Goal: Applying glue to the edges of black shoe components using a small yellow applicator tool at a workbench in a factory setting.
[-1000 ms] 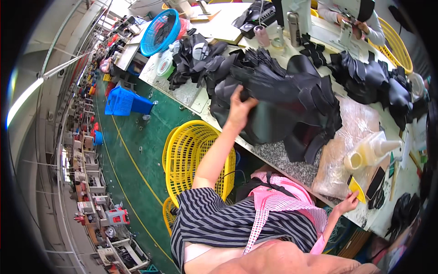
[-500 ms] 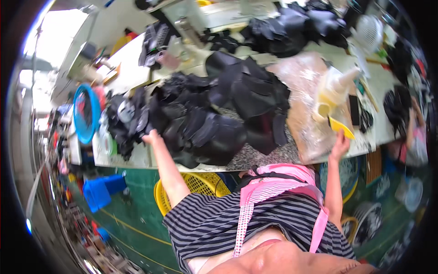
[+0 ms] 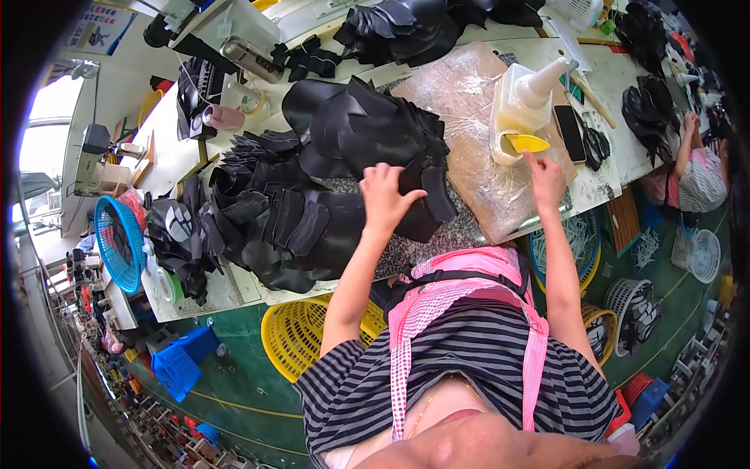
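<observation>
My right hand (image 3: 548,186) is closed on the end of a yellow scraper (image 3: 528,144). The blade sits at the side mouth of a white glue container (image 3: 517,105) with a cone-shaped spout and a pale yellowish content. My left hand (image 3: 383,199) is spread, thumb out, over a heap of cut black sheet pieces (image 3: 351,125) that look like leather or synthetic. Whether its fingertips rest on the curved black piece (image 3: 432,190) beside them, I cannot tell. A wrapped brown board (image 3: 453,94) lies under the glue container.
A black phone (image 3: 569,133) and black-handled scissors (image 3: 596,147) lie to the right. At left stands a blue basket (image 3: 119,244); a yellow basket (image 3: 293,336) is below the table's front edge. Another person (image 3: 695,176) works at the far right.
My left hand has come from the far-left pieces to the middle of the heap, now with nothing in it. The scraper has moved left to the glue container's mouth. The view has shifted.
</observation>
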### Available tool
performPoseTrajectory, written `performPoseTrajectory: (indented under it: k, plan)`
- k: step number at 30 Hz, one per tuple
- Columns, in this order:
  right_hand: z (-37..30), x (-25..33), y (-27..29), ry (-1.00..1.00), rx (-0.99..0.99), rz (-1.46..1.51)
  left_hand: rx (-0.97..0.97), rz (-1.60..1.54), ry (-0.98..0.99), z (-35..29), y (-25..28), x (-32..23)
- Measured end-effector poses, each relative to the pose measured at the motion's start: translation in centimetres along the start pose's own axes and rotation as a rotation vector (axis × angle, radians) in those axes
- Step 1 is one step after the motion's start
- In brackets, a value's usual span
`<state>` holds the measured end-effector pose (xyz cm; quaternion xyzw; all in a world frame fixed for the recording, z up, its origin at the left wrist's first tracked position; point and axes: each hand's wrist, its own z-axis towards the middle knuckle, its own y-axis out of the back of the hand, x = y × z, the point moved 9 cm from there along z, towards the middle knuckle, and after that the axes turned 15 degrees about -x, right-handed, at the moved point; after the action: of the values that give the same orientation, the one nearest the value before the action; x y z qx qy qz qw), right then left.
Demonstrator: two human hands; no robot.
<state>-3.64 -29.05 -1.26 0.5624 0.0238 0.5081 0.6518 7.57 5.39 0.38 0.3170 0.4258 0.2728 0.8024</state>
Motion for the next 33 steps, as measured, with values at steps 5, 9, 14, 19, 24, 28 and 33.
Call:
performPoseTrajectory:
  k: [5,9,14,19,24,28,33]
  plan:
    - [-5.3,2.6,-0.5,-0.113,0.166,0.386,0.208,-0.295,-0.077,-1.2,-3.9,-3.5]
    - [-8.6,11.0,-2.4,0.174,0.268,0.577,0.303,-0.588,0.189,-0.7,-2.0,-1.9]
    - [-7.3,16.5,-7.7,0.112,0.746,0.758,-0.055,-0.848,0.593,-1.4,2.4,4.6]
    - [-6.0,26.9,-12.1,0.565,0.616,0.627,-0.419,-0.764,0.817,-4.3,2.7,11.4]
    - [-7.7,30.8,-14.5,0.898,0.534,0.382,-0.421,-0.668,0.829,-3.1,3.3,14.9]
    - [-5.7,31.0,-15.5,0.569,0.526,0.612,-0.515,-0.602,0.665,1.9,7.0,16.1]
    - [-1.4,28.8,-16.7,0.301,0.276,0.224,-0.45,-0.425,0.638,7.7,7.3,16.9]
